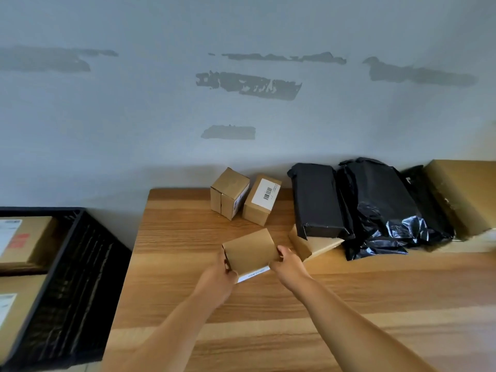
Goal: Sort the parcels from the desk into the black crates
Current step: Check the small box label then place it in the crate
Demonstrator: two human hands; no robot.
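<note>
Fingers of the left hand and right hand curl round a small box, held just above the surface, a pick-up step, seemingly; next it must travel left into the crate.

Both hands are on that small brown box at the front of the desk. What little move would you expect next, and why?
Probably a lift and a swing to the left. The left hand and right hand grip opposite sides of the small cardboard box, which seems tipped up off the desk. The black crate, already holding boxes, sits just past the desk's left edge.
</note>
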